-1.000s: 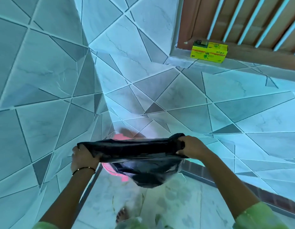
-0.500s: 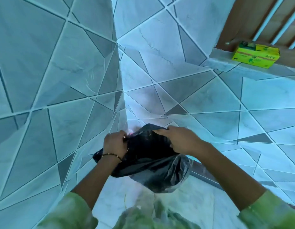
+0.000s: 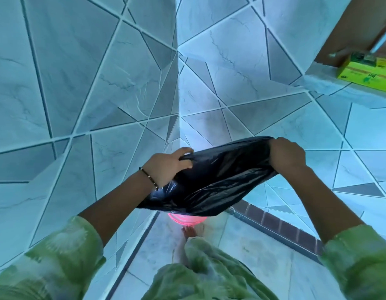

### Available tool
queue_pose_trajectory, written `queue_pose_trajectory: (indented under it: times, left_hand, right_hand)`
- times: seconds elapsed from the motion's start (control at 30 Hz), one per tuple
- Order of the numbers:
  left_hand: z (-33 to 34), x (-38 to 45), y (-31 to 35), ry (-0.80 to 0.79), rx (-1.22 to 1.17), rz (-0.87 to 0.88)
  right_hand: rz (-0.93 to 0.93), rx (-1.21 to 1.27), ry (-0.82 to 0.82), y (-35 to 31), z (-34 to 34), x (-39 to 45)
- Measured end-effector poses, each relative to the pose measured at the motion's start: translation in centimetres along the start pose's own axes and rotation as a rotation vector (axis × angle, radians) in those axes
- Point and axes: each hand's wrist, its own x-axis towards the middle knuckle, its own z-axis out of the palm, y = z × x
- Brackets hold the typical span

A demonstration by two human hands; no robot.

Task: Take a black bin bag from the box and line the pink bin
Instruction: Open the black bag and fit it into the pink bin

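Note:
A black bin bag (image 3: 211,180) is stretched between both hands over the corner of the tiled room. My left hand (image 3: 166,167) grips its left rim, fingers curled into the plastic. My right hand (image 3: 288,155) clutches the right rim, held a little higher. Below the bag only a sliver of the pink bin (image 3: 186,219) shows on the floor; the rest is hidden by the bag. The yellow-green box (image 3: 369,75) of bags lies on a tiled ledge at the far right, well away from both hands.
Two tiled walls meet in a corner (image 3: 177,83) just behind the bin. A dark brick-pattern skirting (image 3: 280,226) runs along the right wall's base. A bare foot (image 3: 188,231) stands on the pale floor right in front of the bin.
My hands have pulled apart again, spreading the bag's rim wide. The view has swung left and down, so the box now sits at the right edge and the bin's front shows.

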Motion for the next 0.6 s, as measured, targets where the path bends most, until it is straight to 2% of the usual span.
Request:
queue_pose_trajectory:
  times: [0.13, 0.27, 0.37, 0.43, 0.5, 0.6]
  left_hand:
    - [0.3, 1.0, -1.6, 0.042, -0.067, -0.255]
    - [0.9, 0.7, -3.1, 0.034, -0.030, -0.339]
    - [1.5, 0.5, -3.7, 0.027, -0.034, -0.376]
    - [1.5, 0.6, -3.7, 0.030, -0.078, -0.409]
    - [1.5, 0.8, -3.2, 0.029, -0.121, -0.425]
    - [1.9, 1.2, -2.5, 0.047, -0.237, -0.406]
  right_hand:
    - [0.007, 0.065, 0.047, -0.7, 0.1, 1.0]
    - [0.061, 0.113, 0.124, -0.7, 0.9, 1.4]
    - [0.196, 0.264, 0.152, -0.1, 1.6, 1.5]
    - [0.336, 0.547, 0.178, 0.1, 2.1, 1.4]
    - [0.482, 0.994, 0.222, -0.2, 2.2, 1.3]
    - [0.472, 1.671, 0.275, -1.1, 2.1, 1.3]
